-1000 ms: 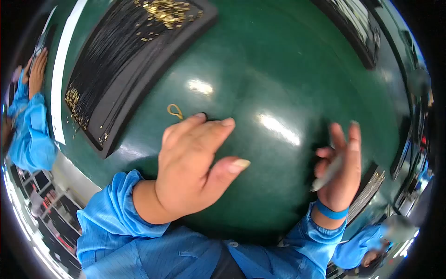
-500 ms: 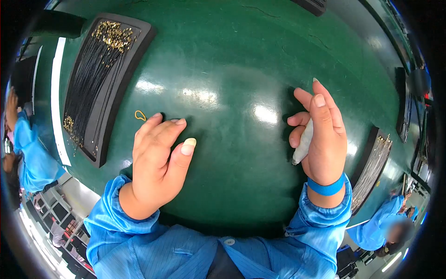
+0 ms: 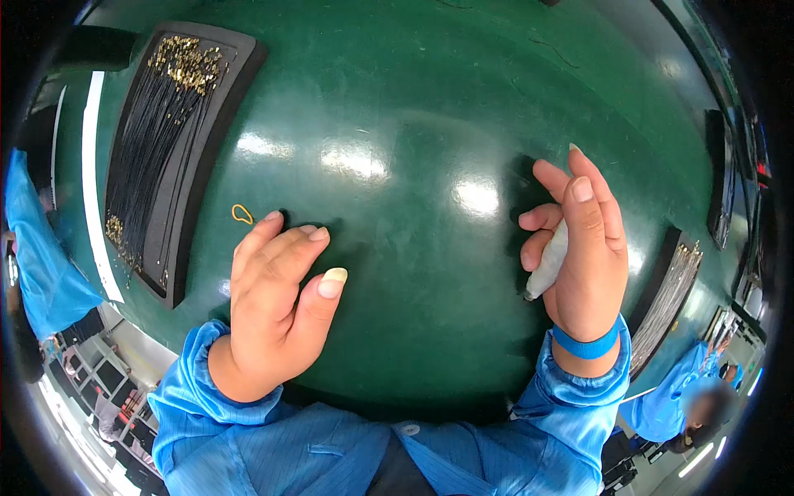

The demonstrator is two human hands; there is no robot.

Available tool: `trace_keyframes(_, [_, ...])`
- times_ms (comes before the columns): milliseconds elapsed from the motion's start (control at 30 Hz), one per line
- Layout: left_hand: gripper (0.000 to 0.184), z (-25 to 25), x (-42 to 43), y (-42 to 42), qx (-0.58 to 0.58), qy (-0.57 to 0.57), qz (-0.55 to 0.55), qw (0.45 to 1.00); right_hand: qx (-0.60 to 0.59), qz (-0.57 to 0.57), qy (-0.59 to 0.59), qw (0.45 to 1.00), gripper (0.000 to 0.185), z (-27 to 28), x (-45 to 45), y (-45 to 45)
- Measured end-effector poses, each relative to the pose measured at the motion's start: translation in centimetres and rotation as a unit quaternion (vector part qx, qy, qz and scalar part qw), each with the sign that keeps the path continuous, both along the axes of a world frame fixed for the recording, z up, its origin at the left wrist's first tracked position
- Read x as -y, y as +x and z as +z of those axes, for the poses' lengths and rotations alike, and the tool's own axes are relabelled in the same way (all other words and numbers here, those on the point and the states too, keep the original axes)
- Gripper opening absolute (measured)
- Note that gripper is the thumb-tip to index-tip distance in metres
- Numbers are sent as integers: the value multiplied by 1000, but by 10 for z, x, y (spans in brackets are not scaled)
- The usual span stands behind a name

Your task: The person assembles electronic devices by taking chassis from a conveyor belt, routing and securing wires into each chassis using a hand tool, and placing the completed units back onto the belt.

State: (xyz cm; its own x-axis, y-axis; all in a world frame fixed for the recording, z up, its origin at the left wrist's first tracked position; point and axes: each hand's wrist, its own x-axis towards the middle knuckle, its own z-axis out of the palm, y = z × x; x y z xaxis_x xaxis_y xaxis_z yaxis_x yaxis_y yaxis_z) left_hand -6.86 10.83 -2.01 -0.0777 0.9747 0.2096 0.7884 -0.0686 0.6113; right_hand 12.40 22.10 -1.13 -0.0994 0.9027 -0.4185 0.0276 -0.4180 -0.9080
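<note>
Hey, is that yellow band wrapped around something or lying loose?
Loose: the yellow band lies on the green tabletop, apart from the left hand, with only tabletop showing inside its loop.

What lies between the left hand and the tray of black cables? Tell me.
In the head view, a small yellow loop lies on the green table between the left hand and the tray.
</note>
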Motion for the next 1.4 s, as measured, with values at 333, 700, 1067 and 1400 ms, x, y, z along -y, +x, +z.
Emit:
trace_keyframes(333, [25,0,0,-1,-4,-1,1,1000,-12,4,3,1000,36,-2,1,0])
trace_keyframes(700, [22,0,-2,10,-58,-34,64,996,-121,-56,36,990,39,44,24,2])
trace_keyframes(1067, [18,-16,-16,19,-169,21,113,979,-114,168,274,940,33,65,36,111])
trace_keyframes(1400, [21,-19,-20,25,-213,48,126,968,-206,173,276,923,25,70,39,179])
